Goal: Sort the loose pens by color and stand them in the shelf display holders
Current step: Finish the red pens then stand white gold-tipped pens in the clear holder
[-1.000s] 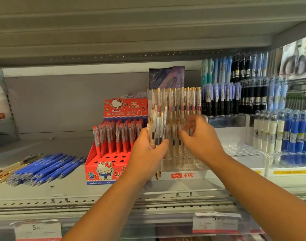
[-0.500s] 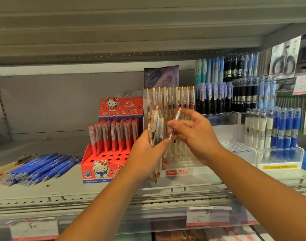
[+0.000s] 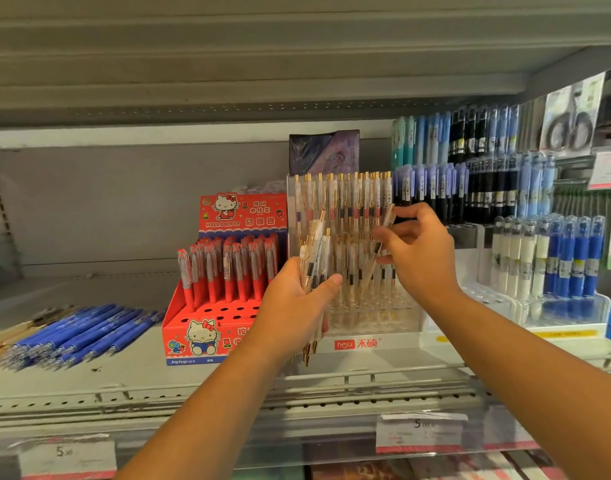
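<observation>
A bundle of clear pens (image 3: 314, 258) is gripped upright in the left hand (image 3: 297, 299), whose fingers are curled round it, just in front of the clear display holder (image 3: 377, 342) at the middle of the shelf (image 3: 124, 379). A single clear pen (image 3: 377, 249) is pinched, tilted, between the thumb and fingertips of the right hand (image 3: 422, 258), above the holder's near rows. A red holder (image 3: 207, 334) filled with red pens is seen just to the left, and loose blue pens (image 3: 79, 334) are laid flat further left.

Bare forearms (image 3: 207, 407) lead to bare left hand (image 3: 293, 299) and right hand (image 3: 423, 258).
</observation>
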The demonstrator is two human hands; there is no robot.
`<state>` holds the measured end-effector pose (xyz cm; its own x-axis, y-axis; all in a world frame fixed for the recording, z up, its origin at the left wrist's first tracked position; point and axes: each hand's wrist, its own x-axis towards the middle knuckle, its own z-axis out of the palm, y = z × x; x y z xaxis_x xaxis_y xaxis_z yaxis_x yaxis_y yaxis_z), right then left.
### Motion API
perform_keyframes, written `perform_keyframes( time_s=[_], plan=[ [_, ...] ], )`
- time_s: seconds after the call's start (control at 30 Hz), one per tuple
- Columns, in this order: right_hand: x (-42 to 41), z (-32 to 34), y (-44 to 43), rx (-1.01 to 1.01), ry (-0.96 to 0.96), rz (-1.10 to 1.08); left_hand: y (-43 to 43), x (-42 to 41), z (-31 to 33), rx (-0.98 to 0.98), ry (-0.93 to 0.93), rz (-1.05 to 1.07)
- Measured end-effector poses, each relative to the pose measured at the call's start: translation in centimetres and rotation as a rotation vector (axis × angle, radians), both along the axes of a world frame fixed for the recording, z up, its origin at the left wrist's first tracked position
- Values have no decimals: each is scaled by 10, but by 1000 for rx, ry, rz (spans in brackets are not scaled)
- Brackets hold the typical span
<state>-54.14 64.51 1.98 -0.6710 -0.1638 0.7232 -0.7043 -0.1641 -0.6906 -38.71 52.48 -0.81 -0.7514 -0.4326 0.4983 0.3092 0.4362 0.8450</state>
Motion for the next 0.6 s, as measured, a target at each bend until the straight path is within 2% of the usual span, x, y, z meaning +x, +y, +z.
perform_keyframes(
  time_s=[0.47,0.6],
  plan=[
    [-1,-3,-4,77,96,-75,-1,-1,0,-63,-29,50],
    [-2,-8,-7,280,109,-105,-1,-1,-1,-35,-39,31]
  ],
)
